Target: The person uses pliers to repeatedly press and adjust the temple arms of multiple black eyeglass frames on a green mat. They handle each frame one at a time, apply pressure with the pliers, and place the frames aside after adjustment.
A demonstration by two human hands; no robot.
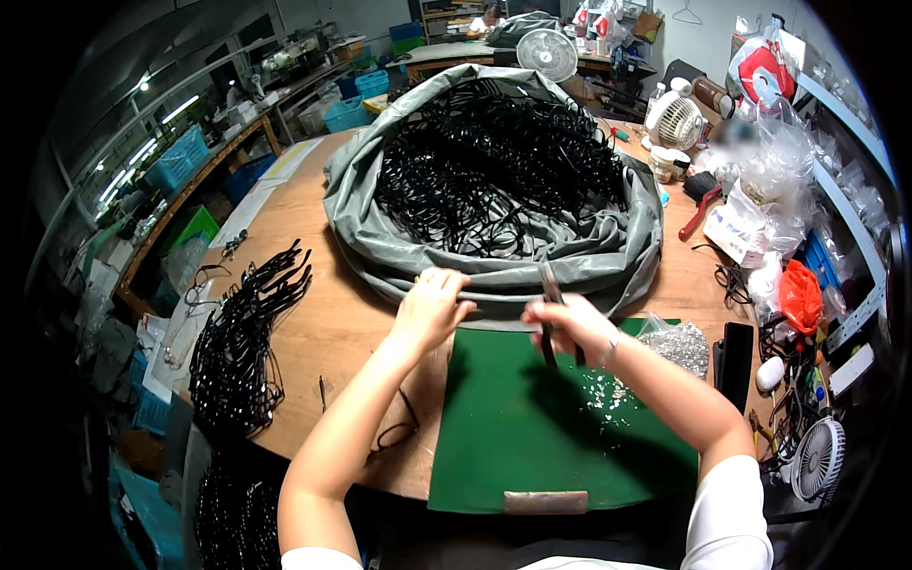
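My left hand (432,302) is at the near side of a large grey bag (418,263), its fingers and thumb bent around the rolled lower fold. A tangled heap of thin black eyeglass frames (494,157) fills the bag. My right hand (573,328) is closed around pliers (548,344) with dark handles, the metal jaws pointing up toward the bag; they are slightly blurred. Below is a green mat (513,418) with small silvery bits (608,399) scattered on it. By my right wrist lies a clear bag of small silvery parts (686,347).
A pile of black eyeglass frames (242,347) lies on the wooden table's left side and hangs over its edge. Along the right stand a beige fan (675,122), plastic bags (774,161), a black case (734,366) and a small white fan (817,458). Another person (489,19) sits far back.
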